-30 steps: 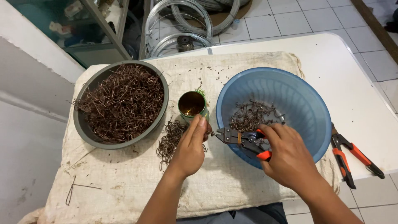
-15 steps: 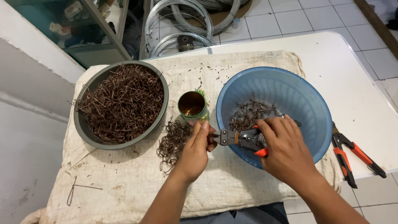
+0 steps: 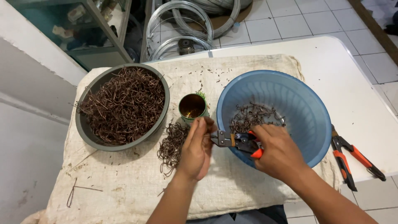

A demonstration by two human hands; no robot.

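Observation:
My right hand (image 3: pixel 278 151) grips orange-handled pliers (image 3: pixel 236 141) over the near rim of a blue plastic basket (image 3: pixel 290 97). The pliers' jaws point left toward my left hand (image 3: pixel 198 147), whose fingertips pinch something small at the jaws; a thin brown wire piece is likely, but it is too small to make out. A loose pile of bent brown wire pieces (image 3: pixel 172 143) lies on the cloth just left of that hand. More bent wire pieces (image 3: pixel 253 116) lie inside the blue basket. A small open tin can (image 3: pixel 192 108) stands between the two bowls.
A grey bowl (image 3: pixel 89 132) heaped with brown wire hooks sits at left on a burlap cloth (image 3: pixel 124 182) covering a white table (image 3: pixel 352 79). A second pair of orange-handled pliers (image 3: pixel 350 155) lies at the right edge. Coils of steel wire (image 3: pixel 182 25) rest on the tiled floor beyond.
My left hand shifted slightly right to meet the pliers' jaws. My right hand with the pliers moved a little left and toward me along the basket rim.

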